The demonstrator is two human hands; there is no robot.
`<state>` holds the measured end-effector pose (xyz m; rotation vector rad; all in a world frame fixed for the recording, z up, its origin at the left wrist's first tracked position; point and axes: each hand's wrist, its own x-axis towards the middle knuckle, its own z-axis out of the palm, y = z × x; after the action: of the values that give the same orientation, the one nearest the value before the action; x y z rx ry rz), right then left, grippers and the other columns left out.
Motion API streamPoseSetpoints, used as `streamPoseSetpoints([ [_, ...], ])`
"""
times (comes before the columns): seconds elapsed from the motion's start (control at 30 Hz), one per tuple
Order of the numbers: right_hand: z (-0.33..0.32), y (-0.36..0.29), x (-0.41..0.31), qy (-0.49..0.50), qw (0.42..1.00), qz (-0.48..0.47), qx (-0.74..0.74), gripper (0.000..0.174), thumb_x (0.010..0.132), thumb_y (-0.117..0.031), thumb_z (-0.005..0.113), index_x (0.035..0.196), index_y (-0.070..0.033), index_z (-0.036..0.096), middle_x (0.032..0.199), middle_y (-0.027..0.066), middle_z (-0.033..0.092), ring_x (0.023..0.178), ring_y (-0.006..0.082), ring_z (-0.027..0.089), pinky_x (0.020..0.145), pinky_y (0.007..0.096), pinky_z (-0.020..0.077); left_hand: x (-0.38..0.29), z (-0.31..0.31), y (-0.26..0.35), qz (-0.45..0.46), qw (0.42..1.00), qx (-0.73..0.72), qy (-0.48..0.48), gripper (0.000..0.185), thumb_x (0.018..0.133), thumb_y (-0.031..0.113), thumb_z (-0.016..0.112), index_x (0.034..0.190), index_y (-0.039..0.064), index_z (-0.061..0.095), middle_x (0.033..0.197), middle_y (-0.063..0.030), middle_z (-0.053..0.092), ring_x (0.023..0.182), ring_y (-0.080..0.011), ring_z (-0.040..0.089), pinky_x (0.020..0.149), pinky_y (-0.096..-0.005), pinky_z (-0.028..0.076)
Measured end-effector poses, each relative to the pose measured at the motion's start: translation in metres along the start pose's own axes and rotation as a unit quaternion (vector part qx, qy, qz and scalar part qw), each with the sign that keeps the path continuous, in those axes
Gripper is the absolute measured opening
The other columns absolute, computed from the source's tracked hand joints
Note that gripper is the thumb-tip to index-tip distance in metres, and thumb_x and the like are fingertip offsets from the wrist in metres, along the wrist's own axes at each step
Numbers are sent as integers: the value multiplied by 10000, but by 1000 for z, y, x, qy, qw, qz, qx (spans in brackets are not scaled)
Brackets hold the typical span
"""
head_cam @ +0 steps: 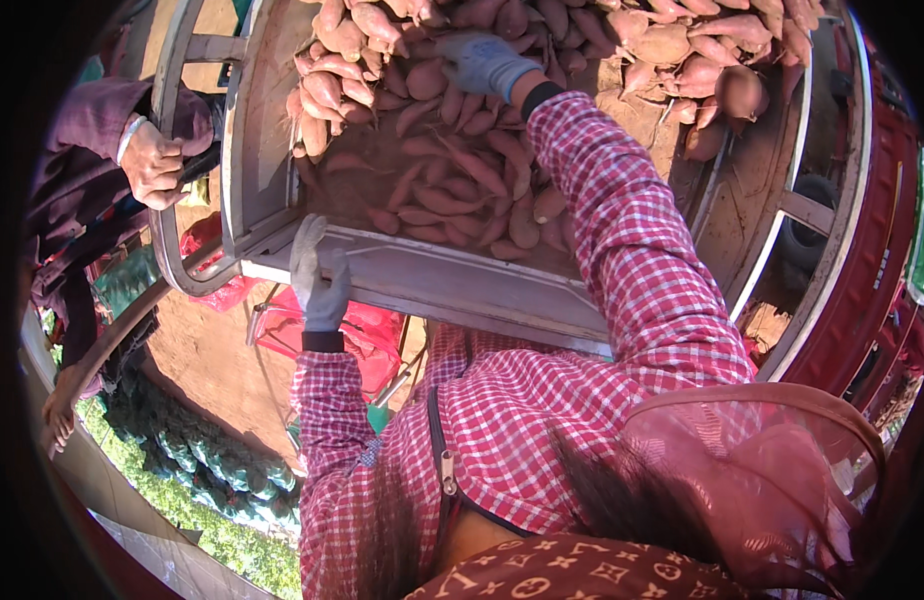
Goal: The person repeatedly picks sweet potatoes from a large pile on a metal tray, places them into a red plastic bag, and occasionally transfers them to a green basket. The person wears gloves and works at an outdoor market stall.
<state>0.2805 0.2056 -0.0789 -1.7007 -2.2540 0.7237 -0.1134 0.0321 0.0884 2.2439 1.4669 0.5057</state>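
Note:
Many reddish sweet potatoes (462, 176) lie in the metal bed of a cart, heaped at its far side and shaded in the middle. My right hand (486, 66), in a grey-blue work glove, reaches over onto the heap at the top; its fingertips blend into the shaded sweet potatoes, so whether it grips one is unclear. At the bed's near left corner my left hand (319, 274), gloved too, rests upright against the metal edge (462, 281), thumb apart from the fingers, holding nothing. Below that edge a red mesh bag (368, 337) hangs on a metal frame.
Metal rails (233, 150) bound the bed at both sides. Another person's hand (153, 165) is at the left rail, with their other hand (59, 412) lower down by a long curved bar. Filled green mesh bags (207, 450) stand on the ground. A red vehicle side (871, 262) is at the right.

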Motion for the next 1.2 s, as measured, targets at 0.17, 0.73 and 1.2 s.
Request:
streamPoseSetpoints([
  [0.17,54,-50,21,27,986,79,-146,406,943,-290,662,1331,-171,661,1312,156,677,1210,359,676,996,493,548,6,24,-2,-3,997,70,-41,496,899,202,728,1370,65,657,1394,-186,662,1332,-408,588,1129,-518,447],
  [0.73,6,-2,-60,-31,996,77,22,434,950,-331,629,1336,-137,662,1361,170,667,1204,388,660,971,497,549,8,36,13,-55,985,143,-80,578,865,305,758,1413,150,656,1425,-115,663,1351,-360,584,1182,-489,395],
  [1.2,10,-34,-25,-58,988,143,-29,658,877,-542,690,1413,-166,628,1387,194,646,1250,398,652,1008,559,526,8,34,13,-65,982,146,-104,580,841,372,752,1364,134,673,1373,-96,688,1294,-309,621,1108,-485,444],
])
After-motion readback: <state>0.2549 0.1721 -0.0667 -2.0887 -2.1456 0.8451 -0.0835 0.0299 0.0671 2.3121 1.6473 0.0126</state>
